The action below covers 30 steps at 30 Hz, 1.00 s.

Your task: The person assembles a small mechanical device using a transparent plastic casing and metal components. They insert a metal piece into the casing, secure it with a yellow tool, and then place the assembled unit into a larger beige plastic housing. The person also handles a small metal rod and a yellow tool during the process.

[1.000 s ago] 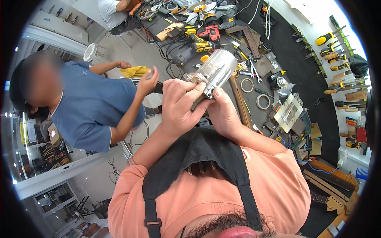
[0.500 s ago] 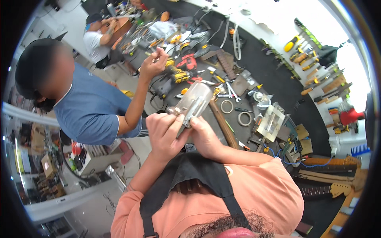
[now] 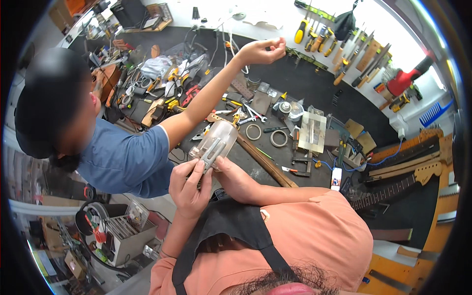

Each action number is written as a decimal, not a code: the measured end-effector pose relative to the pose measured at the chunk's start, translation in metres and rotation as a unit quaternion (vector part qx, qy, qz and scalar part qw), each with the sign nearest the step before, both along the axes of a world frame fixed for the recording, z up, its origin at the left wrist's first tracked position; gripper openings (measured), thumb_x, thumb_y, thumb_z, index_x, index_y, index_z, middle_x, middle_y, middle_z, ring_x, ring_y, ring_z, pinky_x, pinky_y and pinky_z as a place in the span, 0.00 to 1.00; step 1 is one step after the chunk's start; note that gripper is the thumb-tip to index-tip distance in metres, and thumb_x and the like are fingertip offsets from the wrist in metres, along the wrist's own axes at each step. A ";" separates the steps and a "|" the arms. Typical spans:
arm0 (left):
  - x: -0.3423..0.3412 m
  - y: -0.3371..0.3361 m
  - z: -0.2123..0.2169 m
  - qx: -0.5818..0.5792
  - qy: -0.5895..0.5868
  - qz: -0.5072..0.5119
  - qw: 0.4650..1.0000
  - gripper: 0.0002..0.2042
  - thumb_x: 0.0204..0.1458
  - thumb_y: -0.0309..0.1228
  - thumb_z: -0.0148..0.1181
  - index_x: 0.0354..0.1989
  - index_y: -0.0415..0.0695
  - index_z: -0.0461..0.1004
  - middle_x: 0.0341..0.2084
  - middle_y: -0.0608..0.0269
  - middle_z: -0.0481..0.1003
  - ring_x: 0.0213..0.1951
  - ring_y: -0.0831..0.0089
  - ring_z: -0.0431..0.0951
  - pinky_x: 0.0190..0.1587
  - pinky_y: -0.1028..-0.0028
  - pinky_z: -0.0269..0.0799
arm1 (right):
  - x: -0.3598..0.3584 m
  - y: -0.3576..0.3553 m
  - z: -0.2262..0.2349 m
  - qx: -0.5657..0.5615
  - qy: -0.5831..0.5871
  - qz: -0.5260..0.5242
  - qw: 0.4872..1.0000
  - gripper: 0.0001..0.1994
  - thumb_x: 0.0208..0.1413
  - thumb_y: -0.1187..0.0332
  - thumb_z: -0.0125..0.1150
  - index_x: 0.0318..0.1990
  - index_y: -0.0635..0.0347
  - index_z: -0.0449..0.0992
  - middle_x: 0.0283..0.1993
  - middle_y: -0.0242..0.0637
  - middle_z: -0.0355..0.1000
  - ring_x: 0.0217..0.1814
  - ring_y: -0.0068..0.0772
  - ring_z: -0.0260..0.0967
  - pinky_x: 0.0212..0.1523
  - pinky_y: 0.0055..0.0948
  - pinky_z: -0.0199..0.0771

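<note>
In front of my chest I hold a clear, rounded plastic piece with a grey slotted metal bar on it (image 3: 220,142); its exact kind I cannot tell. My left hand (image 3: 191,189) is closed on the metal bar's lower end, thumb and fingers pinching it. My right hand (image 3: 236,179) grips the same piece from the right, its thumb against the bar and its other fingers mostly hidden. Just beyond lies a long wooden guitar neck (image 3: 263,160) on the dark bench (image 3: 241,172).
At left, a co-worker in a blue shirt (image 3: 125,157) reaches an arm (image 3: 211,101) across the bench. Tape rings (image 3: 279,138), wrenches (image 3: 255,114) and a clamp (image 3: 304,167) lie beyond my hands. Screwdrivers and chisels hang on the wall rack (image 3: 314,37). A guitar neck (image 3: 388,191) lies at right.
The held piece has shifted left and down and turned, showing the slotted bar more fully. The co-worker's arm now stretches farther right, toward the wall rack. My view has swung right.
</note>
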<state>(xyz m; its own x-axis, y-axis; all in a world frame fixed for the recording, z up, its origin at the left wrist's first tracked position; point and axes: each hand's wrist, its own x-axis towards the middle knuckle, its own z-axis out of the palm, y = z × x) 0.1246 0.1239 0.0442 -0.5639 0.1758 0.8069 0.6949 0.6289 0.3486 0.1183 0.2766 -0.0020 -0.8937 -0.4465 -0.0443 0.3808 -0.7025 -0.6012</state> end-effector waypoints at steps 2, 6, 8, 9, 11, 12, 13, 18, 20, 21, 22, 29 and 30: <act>0.005 -0.001 0.002 0.001 -0.004 -0.015 1.000 0.20 0.50 0.15 0.74 0.52 0.38 0.81 0.43 0.50 0.81 0.41 0.56 0.82 0.43 0.63 0.79 | 0.002 0.011 -0.004 -0.002 0.025 -0.008 1.000 0.28 0.79 0.52 0.47 0.76 0.62 0.61 0.73 0.39 0.66 0.77 0.36 0.61 0.78 0.40 0.58; 0.013 0.005 0.003 0.020 -0.057 -0.083 0.995 0.18 0.50 0.15 0.74 0.50 0.37 0.81 0.42 0.49 0.80 0.40 0.57 0.81 0.43 0.63 0.78 | 0.008 0.055 -0.057 0.176 0.000 -0.047 0.983 0.35 0.73 0.47 0.57 0.75 0.66 0.64 0.75 0.45 0.66 0.79 0.39 0.60 0.79 0.39 0.55; 0.017 0.009 -0.003 0.037 -0.079 -0.110 0.990 0.17 0.49 0.18 0.76 0.48 0.39 0.82 0.41 0.52 0.81 0.37 0.59 0.81 0.38 0.65 0.78 | 0.011 0.083 -0.089 0.352 -0.038 -0.055 0.934 0.40 0.65 0.42 0.68 0.72 0.67 0.67 0.70 0.48 0.70 0.75 0.40 0.64 0.76 0.37 0.58; 0.020 0.010 -0.008 0.043 -0.099 -0.124 0.986 0.17 0.49 0.19 0.76 0.48 0.40 0.82 0.41 0.52 0.81 0.36 0.59 0.82 0.38 0.65 0.78 | 0.010 0.096 -0.119 0.409 -0.025 -0.067 0.910 0.38 0.65 0.43 0.69 0.69 0.68 0.69 0.67 0.48 0.73 0.69 0.39 0.70 0.71 0.38 0.67; 0.020 0.017 -0.016 0.053 -0.132 -0.147 0.979 0.16 0.50 0.20 0.77 0.48 0.42 0.82 0.40 0.54 0.82 0.36 0.60 0.82 0.37 0.66 0.78 | 0.002 0.128 -0.196 0.461 0.003 -0.133 0.877 0.38 0.62 0.46 0.71 0.64 0.73 0.70 0.61 0.49 0.77 0.61 0.40 0.76 0.61 0.39 0.77; 0.021 0.017 -0.017 0.054 -0.146 -0.144 0.977 0.16 0.50 0.20 0.77 0.47 0.42 0.82 0.40 0.54 0.82 0.36 0.60 0.83 0.37 0.66 0.78 | -0.003 0.143 -0.213 0.559 -0.010 -0.139 0.817 0.40 0.60 0.45 0.72 0.63 0.76 0.70 0.58 0.55 0.78 0.61 0.45 0.77 0.62 0.40 0.76; 0.023 0.014 -0.017 0.054 -0.157 -0.135 0.977 0.16 0.50 0.20 0.77 0.47 0.42 0.82 0.40 0.54 0.82 0.36 0.60 0.83 0.38 0.66 0.78 | -0.010 0.149 -0.211 0.609 -0.014 -0.122 0.784 0.41 0.59 0.44 0.72 0.63 0.77 0.69 0.59 0.59 0.78 0.63 0.50 0.77 0.64 0.41 0.75; 0.020 0.012 -0.016 0.057 -0.181 -0.158 0.969 0.14 0.53 0.18 0.74 0.47 0.40 0.80 0.41 0.50 0.82 0.37 0.62 0.82 0.38 0.69 0.78 | -0.058 0.185 -0.207 0.627 -0.031 -0.093 0.773 0.44 0.63 0.40 0.64 0.66 0.79 0.70 0.65 0.68 0.74 0.69 0.59 0.73 0.70 0.44 0.70; 0.021 0.010 -0.016 0.062 -0.195 -0.160 0.966 0.14 0.54 0.18 0.74 0.47 0.40 0.80 0.41 0.50 0.82 0.38 0.62 0.83 0.39 0.69 0.78 | -0.081 0.180 -0.201 0.595 -0.064 -0.064 0.799 0.42 0.64 0.39 0.62 0.66 0.77 0.71 0.64 0.65 0.75 0.67 0.54 0.75 0.68 0.44 0.71; 0.025 0.004 -0.016 0.058 -0.199 -0.146 0.967 0.14 0.54 0.18 0.74 0.48 0.40 0.80 0.41 0.49 0.82 0.39 0.62 0.83 0.39 0.69 0.78 | -0.084 0.168 -0.177 0.524 -0.072 -0.044 0.848 0.42 0.65 0.38 0.60 0.67 0.75 0.71 0.63 0.58 0.77 0.63 0.42 0.77 0.64 0.42 0.74; 0.025 0.004 -0.018 0.058 -0.201 -0.149 0.966 0.14 0.55 0.18 0.74 0.48 0.39 0.80 0.42 0.49 0.82 0.39 0.62 0.83 0.40 0.69 0.78 | -0.088 0.172 -0.182 0.516 -0.094 -0.061 0.849 0.40 0.65 0.39 0.60 0.66 0.74 0.72 0.62 0.56 0.78 0.61 0.39 0.77 0.62 0.41 0.74; 0.025 -0.002 -0.020 0.106 -0.222 -0.115 0.962 0.14 0.52 0.20 0.76 0.46 0.39 0.81 0.42 0.50 0.83 0.40 0.58 0.85 0.42 0.66 0.80 | -0.138 0.203 -0.243 0.633 -0.058 -0.080 0.768 0.37 0.63 0.42 0.61 0.63 0.72 0.74 0.63 0.59 0.74 0.69 0.51 0.72 0.64 0.44 0.72; 0.028 -0.008 -0.021 0.105 -0.224 -0.102 0.963 0.14 0.52 0.20 0.76 0.46 0.39 0.81 0.42 0.50 0.83 0.40 0.58 0.85 0.42 0.66 0.80 | -0.145 0.193 -0.244 0.677 -0.033 -0.090 0.730 0.37 0.62 0.42 0.62 0.62 0.72 0.76 0.62 0.59 0.75 0.67 0.54 0.74 0.65 0.45 0.72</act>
<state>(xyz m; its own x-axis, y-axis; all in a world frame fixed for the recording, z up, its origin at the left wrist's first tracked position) 0.1527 0.1158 0.0236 -0.8353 0.1793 0.5198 0.5463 0.3778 0.7475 -0.0270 0.4698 -0.2461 -0.9086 0.1710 -0.3811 0.4148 0.4760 -0.7755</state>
